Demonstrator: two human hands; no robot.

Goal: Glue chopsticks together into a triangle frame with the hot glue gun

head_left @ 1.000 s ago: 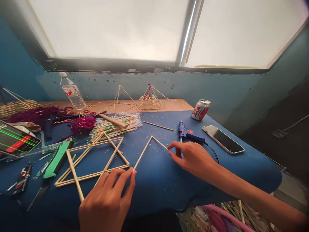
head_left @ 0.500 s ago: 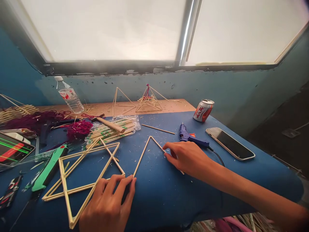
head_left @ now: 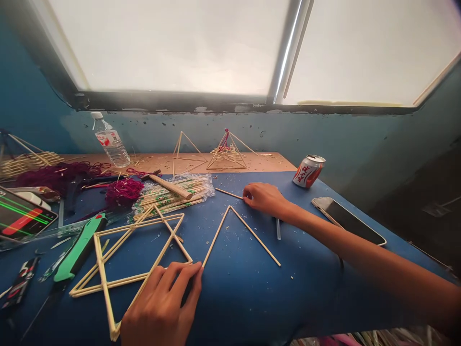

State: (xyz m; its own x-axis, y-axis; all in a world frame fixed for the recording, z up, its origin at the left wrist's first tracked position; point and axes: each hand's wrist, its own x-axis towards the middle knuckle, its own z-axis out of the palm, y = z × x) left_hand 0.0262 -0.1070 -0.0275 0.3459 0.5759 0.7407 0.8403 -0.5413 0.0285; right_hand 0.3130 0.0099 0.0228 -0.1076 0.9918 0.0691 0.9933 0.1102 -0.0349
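behind and left of the v of joined sticks (head_left: 256, 234), a clear packet (head_left: 208, 184) holds more sticks (head_left: 196, 186). what the bottle (head_left: 111, 144) farther back left or the can (head_left: 309, 171) back right holds, i can't tell. the left hand (head_left: 163, 298) pinches the v's left leg at its near end. the right hand (head_left: 264, 199) has let go of the right leg and now grips a loose stick (head_left: 228, 193) just behind the peak.

The left hand (head_left: 162, 300) is covering part of the star frame (head_left: 102, 264). The right hand (head_left: 266, 198) is concealing one stick (head_left: 229, 193) end. The view's edge is cropping the lit phone (head_left: 27, 218)
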